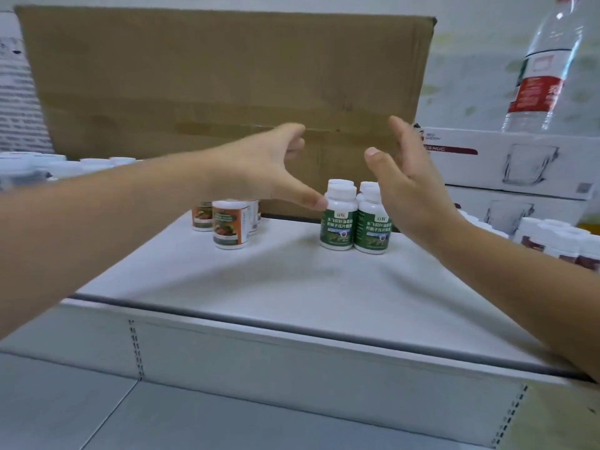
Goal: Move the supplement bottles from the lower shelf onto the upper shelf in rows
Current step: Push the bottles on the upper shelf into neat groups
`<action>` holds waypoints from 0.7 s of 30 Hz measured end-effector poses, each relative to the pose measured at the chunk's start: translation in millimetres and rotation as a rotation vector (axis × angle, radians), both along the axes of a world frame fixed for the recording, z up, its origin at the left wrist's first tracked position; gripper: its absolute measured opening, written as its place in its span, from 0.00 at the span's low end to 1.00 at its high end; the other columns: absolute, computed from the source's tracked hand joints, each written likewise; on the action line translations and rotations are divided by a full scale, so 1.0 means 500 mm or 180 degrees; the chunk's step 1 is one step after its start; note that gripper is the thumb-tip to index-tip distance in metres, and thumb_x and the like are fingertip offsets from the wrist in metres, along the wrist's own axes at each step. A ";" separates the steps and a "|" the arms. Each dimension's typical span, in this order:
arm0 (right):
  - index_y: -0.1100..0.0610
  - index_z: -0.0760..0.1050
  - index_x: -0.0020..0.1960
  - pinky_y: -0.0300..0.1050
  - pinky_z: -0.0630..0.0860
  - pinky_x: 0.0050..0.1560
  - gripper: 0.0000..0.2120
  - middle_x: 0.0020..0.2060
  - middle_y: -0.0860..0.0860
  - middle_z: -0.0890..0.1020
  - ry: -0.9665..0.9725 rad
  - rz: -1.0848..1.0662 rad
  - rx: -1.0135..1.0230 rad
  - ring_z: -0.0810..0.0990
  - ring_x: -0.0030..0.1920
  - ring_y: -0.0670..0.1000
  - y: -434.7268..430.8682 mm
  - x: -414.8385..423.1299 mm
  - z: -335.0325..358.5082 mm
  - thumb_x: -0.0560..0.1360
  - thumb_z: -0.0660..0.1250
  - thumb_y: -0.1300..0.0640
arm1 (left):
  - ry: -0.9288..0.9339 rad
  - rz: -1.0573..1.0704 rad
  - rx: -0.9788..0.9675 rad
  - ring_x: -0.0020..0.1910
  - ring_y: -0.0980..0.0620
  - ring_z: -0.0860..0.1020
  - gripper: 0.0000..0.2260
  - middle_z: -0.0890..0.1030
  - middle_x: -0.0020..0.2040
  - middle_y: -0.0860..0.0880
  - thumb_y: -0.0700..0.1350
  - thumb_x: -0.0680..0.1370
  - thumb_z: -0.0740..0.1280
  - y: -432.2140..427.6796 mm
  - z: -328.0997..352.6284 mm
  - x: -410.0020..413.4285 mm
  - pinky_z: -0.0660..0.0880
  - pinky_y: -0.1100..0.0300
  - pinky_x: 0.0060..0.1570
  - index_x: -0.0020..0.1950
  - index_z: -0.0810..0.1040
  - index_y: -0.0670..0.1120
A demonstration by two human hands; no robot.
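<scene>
shelf (259, 287) white, green-label bottles (337, 222) upright, cardboard box (211, 76) behind

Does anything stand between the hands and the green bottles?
Nothing visible does. The left hand and right hand are open on either side of the green bottles; the orange bottles stand apart, further left.
</scene>
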State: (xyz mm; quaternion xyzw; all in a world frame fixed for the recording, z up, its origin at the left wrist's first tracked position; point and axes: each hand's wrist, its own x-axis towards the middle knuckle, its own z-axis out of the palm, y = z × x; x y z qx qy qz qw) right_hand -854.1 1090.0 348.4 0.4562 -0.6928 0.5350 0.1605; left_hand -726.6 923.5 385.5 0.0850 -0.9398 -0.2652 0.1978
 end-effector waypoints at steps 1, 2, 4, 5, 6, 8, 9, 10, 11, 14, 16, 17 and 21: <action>0.54 0.51 0.79 0.51 0.56 0.77 0.31 0.79 0.48 0.57 0.0024 0.0066 0.0130 0.56 0.77 0.46 -0.003 0.019 0.006 0.80 0.57 0.47 | 0.0086 0.0040 0.0003 0.74 0.58 0.62 0.57 0.60 0.78 0.55 0.58 0.60 0.80 -0.015 0.012 0.028 0.61 0.59 0.71 0.80 0.48 0.51; 0.53 0.51 0.79 0.49 0.55 0.77 0.30 0.79 0.48 0.57 0.0027 0.0153 0.0249 0.55 0.77 0.45 -0.008 0.038 0.012 0.81 0.57 0.48 | 0.0156 0.0090 0.0029 0.74 0.59 0.61 0.59 0.60 0.78 0.55 0.60 0.58 0.80 -0.032 0.021 0.056 0.61 0.59 0.71 0.80 0.49 0.52; 0.51 0.52 0.79 0.44 0.56 0.73 0.29 0.78 0.45 0.57 -0.0121 0.0356 0.0483 0.56 0.77 0.45 -0.022 0.072 0.023 0.82 0.56 0.47 | 0.0190 0.0213 0.0062 0.75 0.59 0.60 0.62 0.59 0.78 0.56 0.65 0.53 0.80 -0.077 0.023 0.103 0.58 0.57 0.72 0.79 0.50 0.54; 0.50 0.53 0.79 0.43 0.58 0.71 0.29 0.78 0.44 0.58 -0.0274 0.0474 0.0557 0.57 0.76 0.45 -0.034 0.091 0.028 0.82 0.56 0.46 | 0.0168 0.0286 0.0072 0.75 0.59 0.59 0.63 0.57 0.78 0.57 0.67 0.51 0.79 -0.102 0.017 0.121 0.57 0.58 0.72 0.79 0.50 0.56; 0.49 0.54 0.79 0.43 0.60 0.69 0.29 0.77 0.45 0.60 -0.0445 0.0588 0.0585 0.59 0.76 0.46 -0.053 0.103 0.031 0.81 0.56 0.44 | 0.0126 0.0357 0.0079 0.76 0.58 0.58 0.63 0.56 0.79 0.57 0.68 0.50 0.77 -0.124 0.008 0.135 0.56 0.59 0.71 0.79 0.50 0.56; 0.51 0.57 0.78 0.46 0.63 0.68 0.35 0.76 0.47 0.63 -0.0805 0.0764 0.0627 0.63 0.75 0.49 -0.105 0.123 0.027 0.76 0.60 0.37 | -0.0009 0.0459 0.0157 0.76 0.56 0.58 0.66 0.55 0.79 0.56 0.71 0.48 0.76 -0.167 -0.015 0.151 0.56 0.57 0.72 0.79 0.49 0.55; 0.50 0.56 0.78 0.49 0.62 0.71 0.42 0.77 0.47 0.62 -0.1003 0.0804 0.0693 0.62 0.75 0.48 -0.135 0.131 0.023 0.70 0.62 0.32 | -0.0095 0.0482 0.0227 0.76 0.54 0.59 0.67 0.56 0.79 0.54 0.72 0.47 0.75 -0.189 -0.029 0.154 0.58 0.56 0.72 0.79 0.50 0.53; 0.49 0.56 0.78 0.54 0.60 0.73 0.49 0.77 0.46 0.61 -0.1174 0.0847 0.0760 0.60 0.76 0.48 -0.165 0.135 0.019 0.64 0.64 0.28 | -0.0201 0.0512 0.0267 0.74 0.52 0.62 0.66 0.60 0.78 0.53 0.73 0.46 0.75 -0.208 -0.045 0.156 0.60 0.54 0.72 0.78 0.54 0.50; 0.49 0.55 0.78 0.57 0.58 0.74 0.55 0.78 0.44 0.60 -0.1302 0.0895 0.0825 0.59 0.76 0.47 -0.192 0.136 0.014 0.59 0.65 0.26 | -0.0297 0.0496 0.0351 0.72 0.51 0.65 0.65 0.64 0.75 0.51 0.74 0.45 0.75 -0.228 -0.061 0.155 0.63 0.52 0.71 0.75 0.58 0.48; 0.49 0.52 0.79 0.61 0.55 0.75 0.62 0.79 0.46 0.56 -0.1477 0.0977 0.0907 0.55 0.78 0.50 -0.258 0.124 0.012 0.54 0.67 0.23 | -0.0439 0.0230 0.0823 0.69 0.54 0.69 0.59 0.70 0.70 0.55 0.69 0.47 0.80 -0.293 -0.101 0.135 0.64 0.47 0.70 0.71 0.61 0.49; 0.49 0.47 0.80 0.62 0.56 0.75 0.61 0.80 0.48 0.54 -0.1463 0.0875 0.0867 0.55 0.78 0.52 -0.288 0.123 0.008 0.56 0.67 0.24 | -0.0439 -0.0001 0.1022 0.68 0.55 0.71 0.55 0.73 0.69 0.57 0.65 0.51 0.82 -0.326 -0.118 0.113 0.66 0.50 0.69 0.72 0.62 0.52; 0.49 0.46 0.80 0.61 0.58 0.74 0.60 0.80 0.49 0.53 -0.1475 0.0825 0.0836 0.56 0.77 0.53 -0.299 0.123 0.000 0.58 0.67 0.26 | -0.0431 -0.0088 0.1078 0.67 0.55 0.73 0.53 0.75 0.68 0.56 0.63 0.52 0.83 -0.335 -0.123 0.104 0.68 0.51 0.68 0.71 0.63 0.52; 0.49 0.44 0.80 0.51 0.64 0.70 0.60 0.79 0.50 0.57 -0.1504 0.0893 0.0869 0.65 0.70 0.49 -0.314 0.112 -0.051 0.58 0.69 0.30 | -0.0379 -0.0814 0.1189 0.60 0.56 0.79 0.33 0.82 0.60 0.53 0.48 0.63 0.82 -0.324 -0.133 0.081 0.74 0.59 0.62 0.65 0.73 0.53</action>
